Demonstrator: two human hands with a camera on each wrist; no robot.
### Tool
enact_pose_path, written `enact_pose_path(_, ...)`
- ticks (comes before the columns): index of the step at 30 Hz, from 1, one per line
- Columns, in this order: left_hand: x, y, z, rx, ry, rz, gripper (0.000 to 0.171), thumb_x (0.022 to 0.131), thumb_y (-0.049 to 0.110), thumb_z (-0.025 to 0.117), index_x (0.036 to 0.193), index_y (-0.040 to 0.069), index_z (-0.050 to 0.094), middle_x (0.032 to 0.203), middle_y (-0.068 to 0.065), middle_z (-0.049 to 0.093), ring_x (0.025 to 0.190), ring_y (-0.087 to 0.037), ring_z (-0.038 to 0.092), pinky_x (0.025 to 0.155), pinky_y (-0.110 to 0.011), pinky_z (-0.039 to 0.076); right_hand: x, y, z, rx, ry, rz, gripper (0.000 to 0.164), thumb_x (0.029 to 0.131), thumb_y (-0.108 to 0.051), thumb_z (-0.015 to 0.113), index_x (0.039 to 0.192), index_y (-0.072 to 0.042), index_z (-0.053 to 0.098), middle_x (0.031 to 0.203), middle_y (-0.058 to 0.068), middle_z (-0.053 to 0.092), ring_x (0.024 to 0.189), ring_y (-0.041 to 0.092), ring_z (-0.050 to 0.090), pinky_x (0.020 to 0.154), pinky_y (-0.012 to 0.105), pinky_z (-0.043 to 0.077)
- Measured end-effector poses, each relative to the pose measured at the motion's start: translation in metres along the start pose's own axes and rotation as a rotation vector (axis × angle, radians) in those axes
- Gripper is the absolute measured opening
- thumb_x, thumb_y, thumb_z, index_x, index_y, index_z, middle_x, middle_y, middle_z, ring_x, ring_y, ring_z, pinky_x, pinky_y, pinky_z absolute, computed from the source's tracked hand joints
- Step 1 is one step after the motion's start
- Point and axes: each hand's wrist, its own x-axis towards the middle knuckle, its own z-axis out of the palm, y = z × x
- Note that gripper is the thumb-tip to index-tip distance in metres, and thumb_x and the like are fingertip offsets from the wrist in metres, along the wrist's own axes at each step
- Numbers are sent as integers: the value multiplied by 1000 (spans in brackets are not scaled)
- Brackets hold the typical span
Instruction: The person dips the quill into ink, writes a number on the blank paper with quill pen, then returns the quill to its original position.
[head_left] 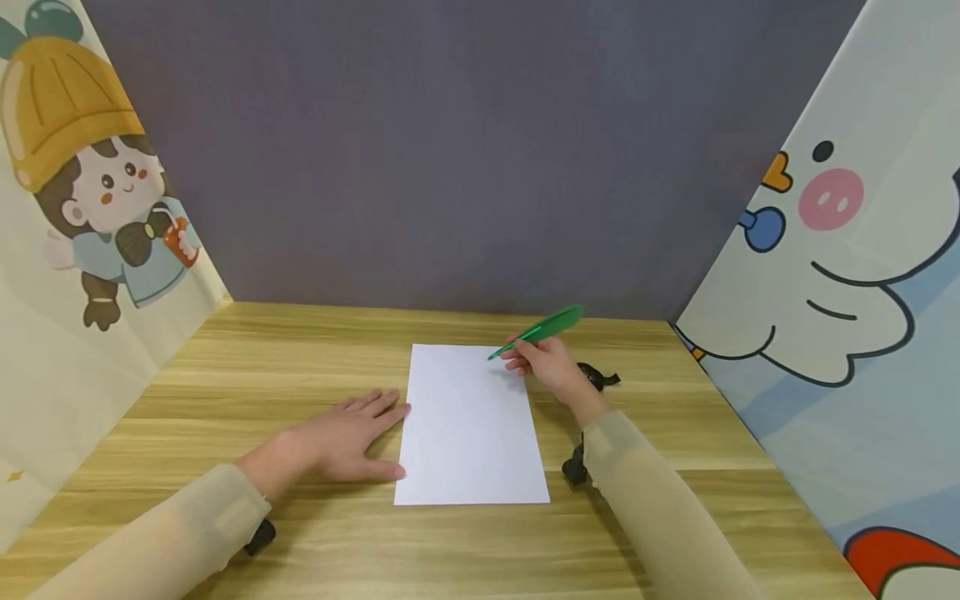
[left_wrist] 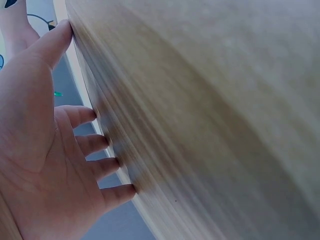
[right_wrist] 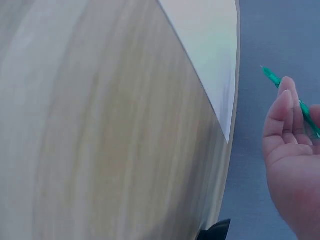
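A blank white sheet of paper (head_left: pixel 468 433) lies upright on the wood-grain table. My right hand (head_left: pixel 543 363) pinches a green feather-shaped pen (head_left: pixel 553 323) over the sheet's upper right corner. The pen slants, its tip toward the left and its leafy end up to the right. In the right wrist view the tip of the pen (right_wrist: pixel 270 75) pokes out past the fingers, apart from the paper (right_wrist: pixel 215 65). My left hand (head_left: pixel 348 437) rests on the table with fingers spread, its thumb and index fingertip at the paper's left edge. The left wrist view shows its fingertips (left_wrist: pixel 102 167) touching the tabletop.
A wood-grain table (head_left: pixel 322 542) spreads around the paper. Behind it rises a dark grey panel (head_left: pixel 450 167). Cartoon-printed panels stand at the left (head_left: pixel 90 208) and right (head_left: pixel 847 250). Black straps and small black devices (head_left: pixel 576 465) sit at the wrists.
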Motion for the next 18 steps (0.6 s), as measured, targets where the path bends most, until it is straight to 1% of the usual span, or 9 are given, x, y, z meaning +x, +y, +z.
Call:
enact_pose_path(6,0,1,-1,0,5,4,105,98,79,62,175,14,30,184,-19,18,169,-48,19,132,-73,23,4,2,6,7,4,15,40,118,-18,51,143,10,64,120,20,81,90,10,77,80,27,63)
enact_pose_path(12,0,0,-1,5,4,6,105,99,78,62,175,13,30,184,-19,19,169,-49,19,132,-73,23,10,3,11,12,4,27,39,118,-18,51,142,10,64,118,18,82,88,9,76,78,26,62)
enact_pose_path(18,1,-1,0,5,1,6,106,98,80,60,175,14,30,184,-19,18,169,-48,19,133,-73,23,12,1,15,27,8,31,39,118,-16,50,142,11,64,121,23,80,89,10,76,77,25,62)
